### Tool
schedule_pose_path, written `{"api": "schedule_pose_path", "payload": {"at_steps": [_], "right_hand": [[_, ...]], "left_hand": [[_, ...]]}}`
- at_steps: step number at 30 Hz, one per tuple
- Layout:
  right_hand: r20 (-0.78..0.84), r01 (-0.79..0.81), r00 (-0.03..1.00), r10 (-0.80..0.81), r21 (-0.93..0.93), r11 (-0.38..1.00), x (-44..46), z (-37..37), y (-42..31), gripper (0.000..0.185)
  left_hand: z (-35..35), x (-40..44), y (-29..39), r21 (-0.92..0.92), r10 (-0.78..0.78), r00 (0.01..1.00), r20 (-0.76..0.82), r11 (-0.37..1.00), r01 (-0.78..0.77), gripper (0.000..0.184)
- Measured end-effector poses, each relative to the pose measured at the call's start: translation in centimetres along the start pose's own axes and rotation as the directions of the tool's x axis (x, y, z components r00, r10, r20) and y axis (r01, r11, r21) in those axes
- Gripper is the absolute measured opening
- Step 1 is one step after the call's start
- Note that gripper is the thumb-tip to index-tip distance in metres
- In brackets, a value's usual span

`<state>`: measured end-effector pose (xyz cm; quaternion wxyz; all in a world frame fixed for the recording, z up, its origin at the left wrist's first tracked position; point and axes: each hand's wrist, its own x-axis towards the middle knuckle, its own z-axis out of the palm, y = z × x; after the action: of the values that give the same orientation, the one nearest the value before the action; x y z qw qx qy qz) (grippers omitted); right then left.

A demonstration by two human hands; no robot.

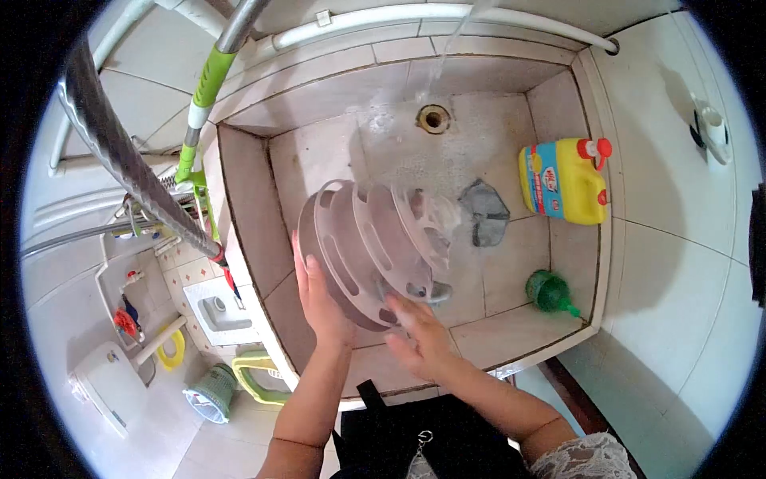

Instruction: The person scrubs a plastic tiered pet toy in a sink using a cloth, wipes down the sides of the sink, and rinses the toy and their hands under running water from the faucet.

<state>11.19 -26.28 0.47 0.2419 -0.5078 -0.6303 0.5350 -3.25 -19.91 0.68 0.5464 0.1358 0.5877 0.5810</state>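
Note:
A translucent pale plastic piece with several curved tiers and long slots (351, 247) is tilted on its side over the sink. My left hand (323, 299) holds its left side, with fingers straight along the outer surface and the thumb over the edge. At the lower edge, my right hand (423, 335) grips the rim; its fingertips are slightly blurred and partly covered by the plastic. Just right of the tiers, a wet grey cloth (487, 211) lies crumpled on the sink floor.
Water runs down near the drain (433, 119) of the tiled sink (594, 263). A yellow jug with a red cap (566, 182) and a green bottle (549, 290) are at its right side. Mop handles (211, 76) lean at the left, near a squat toilet (219, 307) and bin (211, 393).

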Motion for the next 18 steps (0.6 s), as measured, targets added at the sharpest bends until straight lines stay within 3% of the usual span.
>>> {"api": "schedule_pose_path", "payload": {"at_steps": [2, 3, 5, 7, 9, 12, 13, 16, 18], "right_hand": [[0.133, -0.010, 0.991, 0.015, -0.039, 0.999, -0.2, -0.2, 1.3, 0.064], [0.133, 0.043, 0.990, -0.037, -0.044, 0.998, -0.1, 0.1, 1.3, 0.065], [0.133, 0.152, 0.981, -0.142, -0.064, 0.986, 1.4, 0.4, 0.6, 0.068], [0.249, 0.066, 0.964, -0.090, 0.101, 0.993, 5.2, 0.3, -2.4, 0.073], [0.154, 0.164, 0.972, -0.179, 0.107, 0.981, 9.1, 2.5, -3.6, 0.077], [-0.019, 0.221, 0.969, -0.245, -0.370, 0.902, 11.7, 5.8, -3.3, 0.082], [-0.054, 0.136, 0.988, -0.142, -0.105, 0.985, 11.3, 6.0, -2.7, 0.081], [0.246, 0.004, 0.969, -0.008, 0.018, 1.000, 7.3, 1.3, -2.1, 0.072], [0.353, -0.042, 0.930, 0.101, -0.171, 0.984, 4.6, -1.6, 0.2, 0.059]], "left_hand": [[-0.4, 0.7, 1.2, -0.013, -0.058, 0.998, 0.029, 0.998, 0.058, 0.052], [-0.3, 0.9, 1.9, -0.021, -0.112, 0.993, -0.018, 0.993, 0.112, 0.051], [-0.9, 1.3, 1.7, -0.064, -0.120, 0.992, 0.035, 0.990, 0.122, 0.050], [-2.5, 2.0, 0.1, -0.122, -0.122, 0.991, 0.060, 0.984, 0.128, 0.050], [-5.3, 2.5, -3.1, -0.187, -0.127, 0.990, 0.061, 0.973, 0.136, 0.049], [-2.0, 1.1, -1.7, -0.219, -0.014, 0.996, 0.093, 0.975, 0.034, 0.051], [-3.2, 1.1, -2.5, -0.236, -0.094, 0.990, 0.101, 0.965, 0.116, 0.054], [-1.4, 2.1, -0.6, -0.273, -0.353, 0.931, -0.090, 0.908, 0.318, 0.048], [-3.4, 3.6, -1.4, -0.313, -0.415, 0.909, -0.044, 0.870, 0.382, 0.046]]}}
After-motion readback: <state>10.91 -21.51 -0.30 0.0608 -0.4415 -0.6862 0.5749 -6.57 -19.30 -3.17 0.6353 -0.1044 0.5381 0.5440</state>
